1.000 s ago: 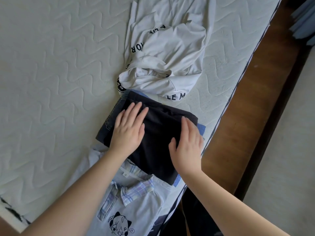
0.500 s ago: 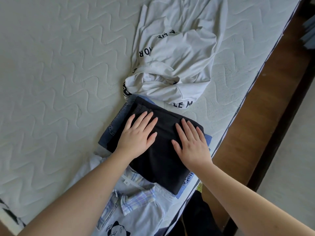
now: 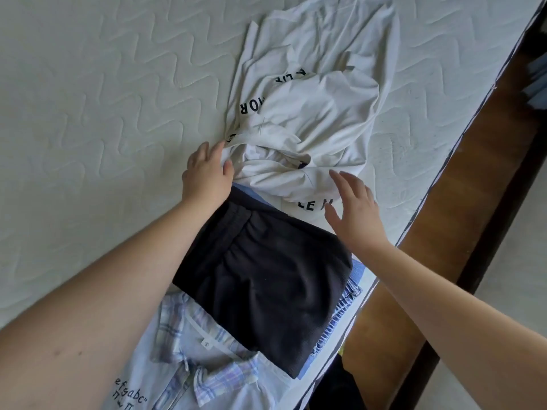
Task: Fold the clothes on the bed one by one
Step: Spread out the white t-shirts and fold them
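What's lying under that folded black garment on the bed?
Blue jeans peek out beneath the black garment along its right and far edges. How they are folded, and whether anything else lies below, is covered.

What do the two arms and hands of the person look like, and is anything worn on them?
Both forearms are bare up to the frame edge: no sleeve shows. The left hand and the right hand carry no glove, ring, watch or bracelet that can be seen. The nails look short and unpainted, though they are small in this view.

Crumpled white shirt (image 3: 307, 119) lies beyond folded black shorts (image 3: 266, 279).
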Tool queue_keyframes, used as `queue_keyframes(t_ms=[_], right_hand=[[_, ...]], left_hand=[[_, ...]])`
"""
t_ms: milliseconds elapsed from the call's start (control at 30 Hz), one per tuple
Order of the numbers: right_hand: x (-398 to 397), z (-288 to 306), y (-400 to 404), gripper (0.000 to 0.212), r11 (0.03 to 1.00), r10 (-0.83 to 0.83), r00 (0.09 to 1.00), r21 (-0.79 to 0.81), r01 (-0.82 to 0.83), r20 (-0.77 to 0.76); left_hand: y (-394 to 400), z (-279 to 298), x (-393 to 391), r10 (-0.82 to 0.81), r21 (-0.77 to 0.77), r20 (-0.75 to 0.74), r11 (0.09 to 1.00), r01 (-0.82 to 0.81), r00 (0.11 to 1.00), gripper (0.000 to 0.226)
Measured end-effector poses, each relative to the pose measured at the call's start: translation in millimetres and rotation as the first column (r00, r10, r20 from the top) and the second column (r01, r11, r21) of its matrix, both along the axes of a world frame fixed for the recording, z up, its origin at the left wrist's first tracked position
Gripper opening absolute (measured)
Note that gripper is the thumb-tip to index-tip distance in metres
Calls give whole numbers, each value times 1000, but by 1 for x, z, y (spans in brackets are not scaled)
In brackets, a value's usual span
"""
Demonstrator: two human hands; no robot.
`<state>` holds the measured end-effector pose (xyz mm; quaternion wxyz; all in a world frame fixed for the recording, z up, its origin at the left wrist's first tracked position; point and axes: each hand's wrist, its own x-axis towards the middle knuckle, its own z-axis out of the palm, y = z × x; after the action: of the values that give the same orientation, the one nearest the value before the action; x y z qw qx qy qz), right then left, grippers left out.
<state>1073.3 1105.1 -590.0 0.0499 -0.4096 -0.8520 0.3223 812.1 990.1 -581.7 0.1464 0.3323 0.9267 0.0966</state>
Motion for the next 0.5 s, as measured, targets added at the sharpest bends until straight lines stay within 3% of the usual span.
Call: queue_keyframes(t_ms=[100,167,233,367,500], right_hand=[[-17,-4,16,78,992,124,989,-4,-124,81],[-28,-9,23,85,985,169,972,6,-172,163],[-36,-15,28,86,983,174,950,11,-183,260],[-45,-24,34,56,992,120,939,3,-128,324],[-44,-18,39,25,1000,-26,990,-3,27,141]], left_hand=[[19,-8,-17,-11,-159,123,987,31,992,69],[32,-12,-25,22,-137,229,991,10,973,80],[39,-16,-30,40,-97,267,995,-15,963,74],[43,-18,-37,23,-90,126,996,-12,992,39],[47,2,-34,-30,80,-27,996,32,999,17]])
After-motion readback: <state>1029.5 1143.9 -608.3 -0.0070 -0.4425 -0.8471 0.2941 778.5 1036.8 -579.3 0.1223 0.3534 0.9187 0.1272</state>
